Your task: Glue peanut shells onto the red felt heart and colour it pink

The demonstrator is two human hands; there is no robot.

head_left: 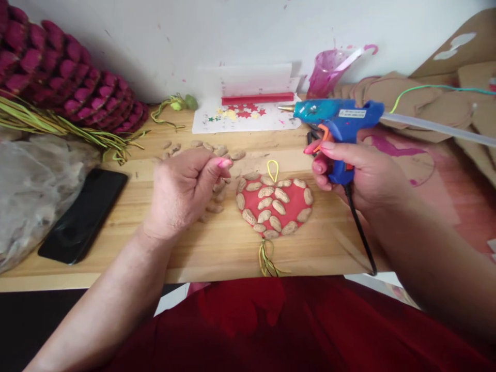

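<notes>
My right hand point(349, 165) is wrapped round the handle of a blue hot glue gun point(341, 116), its metal nozzle pointing left and a clear glue stick point(430, 126) sticking out of its back. My left hand point(189, 186) is closed, thumb against the fingers; whatever it may pinch is hidden. Between the hands lies a red heart point(253, 200) on the table, with peanuts in shell round its edge and down its middle. A yellow loop point(273, 169) tops it, and a yellow-green tassel point(267, 258) hangs from its tip. Loose peanuts point(220, 150) lie behind and beside my left hand.
At left are a black phone point(83, 217), a plastic bag point(34, 191), green cords point(77, 129) and magenta peanut strings point(70, 67). White paper with small stars point(248, 110) and a pink-stained cup point(325, 72) stand behind. Cardboard pieces point(411, 103) fill the right. A black cord point(360, 232) hangs down.
</notes>
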